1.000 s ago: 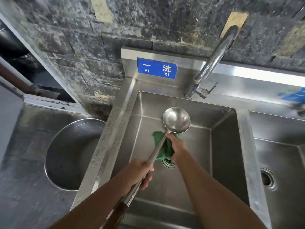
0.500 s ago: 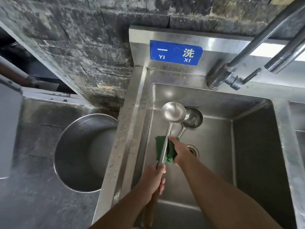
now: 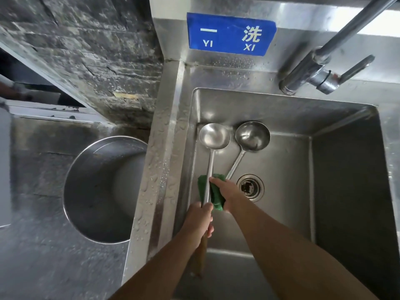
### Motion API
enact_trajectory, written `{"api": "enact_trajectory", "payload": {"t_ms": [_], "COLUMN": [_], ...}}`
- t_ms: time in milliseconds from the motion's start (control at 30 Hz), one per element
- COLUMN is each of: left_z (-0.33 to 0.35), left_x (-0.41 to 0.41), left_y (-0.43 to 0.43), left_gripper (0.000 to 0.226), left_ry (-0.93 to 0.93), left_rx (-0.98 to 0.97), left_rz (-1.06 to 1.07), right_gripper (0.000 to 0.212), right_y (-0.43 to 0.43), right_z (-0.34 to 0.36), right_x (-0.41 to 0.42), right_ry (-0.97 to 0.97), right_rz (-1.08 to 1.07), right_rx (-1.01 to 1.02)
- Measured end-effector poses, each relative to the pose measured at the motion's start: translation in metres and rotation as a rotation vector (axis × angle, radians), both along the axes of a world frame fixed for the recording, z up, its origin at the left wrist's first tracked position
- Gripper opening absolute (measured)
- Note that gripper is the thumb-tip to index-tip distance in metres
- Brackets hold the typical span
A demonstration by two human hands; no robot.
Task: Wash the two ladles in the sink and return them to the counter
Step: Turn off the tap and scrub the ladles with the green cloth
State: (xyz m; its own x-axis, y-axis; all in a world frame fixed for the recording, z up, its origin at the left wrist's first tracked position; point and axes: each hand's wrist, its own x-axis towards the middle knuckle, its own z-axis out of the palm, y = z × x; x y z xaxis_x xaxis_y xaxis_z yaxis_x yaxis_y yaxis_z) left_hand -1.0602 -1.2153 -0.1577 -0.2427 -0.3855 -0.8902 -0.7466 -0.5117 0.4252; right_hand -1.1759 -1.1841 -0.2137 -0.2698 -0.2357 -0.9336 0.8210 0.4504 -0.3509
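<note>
ladle in left hand — bowl pointing away, handle toward body

- Premises: a commercial kitchen wash-up station, not a domestic one.
- A deep square stainless-steel sink is built into a steel bench with a raised splashback. Its rim is beaded with water.
- A blue rectangular sign with white lettering, reading "一洗 YI XI", is fixed to the splashback as a station label.
- A tall chrome swivel tap with a lever handle is mounted on the rear deck.
- Catering-size utensils are in the basin: a long-handled steel ladle with a wooden grip, a second steel ladle and a green scouring cloth.
- A large round steel vessel is set in the adjoining grey metal counter.
- A dark, worn stone-tile wall stands behind.
</note>
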Motion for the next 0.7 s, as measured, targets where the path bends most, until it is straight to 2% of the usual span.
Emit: {"api": "enact_trajectory", "payload": {"t_ms": [100, 267, 433, 567, 700], "left_z": [-0.009, -0.021, -0.023, -0.021, -0.022], "left_x": [0.008, 0.024, 0.030, 0.037, 0.041], "left_y": [0.001, 0.001, 0.007, 0.013, 0.018], "left_gripper": [0.024, 0.023, 0.040, 0.058, 0.050], "left_ry": [-0.059, -0.124, -0.207, -0.199, -0.159], "left_rx": [-0.103, -0.290, -0.398, -0.393, -0.443], "left_rz": [-0.069, -0.171, -0.378, -0.467, -0.476], "right_gripper": [0.013, 0.036, 0.031, 0.029, 0.032], "right_y": [-0.002, -0.002, 0.001, 0.013, 0.022], "right_z": [-0.002, -0.003, -0.009, -0.013, -0.013], "right_x": [0.005, 0.024, 0.045, 0.061, 0.068], "right_ry": [0.099, 0.177, 0.327, 0.323, 0.343], "right_rz": [0.177, 0.349, 0.543, 0.611, 0.652], "right_rx": [0.002, 0.046, 0.081, 0.058, 0.016]}}
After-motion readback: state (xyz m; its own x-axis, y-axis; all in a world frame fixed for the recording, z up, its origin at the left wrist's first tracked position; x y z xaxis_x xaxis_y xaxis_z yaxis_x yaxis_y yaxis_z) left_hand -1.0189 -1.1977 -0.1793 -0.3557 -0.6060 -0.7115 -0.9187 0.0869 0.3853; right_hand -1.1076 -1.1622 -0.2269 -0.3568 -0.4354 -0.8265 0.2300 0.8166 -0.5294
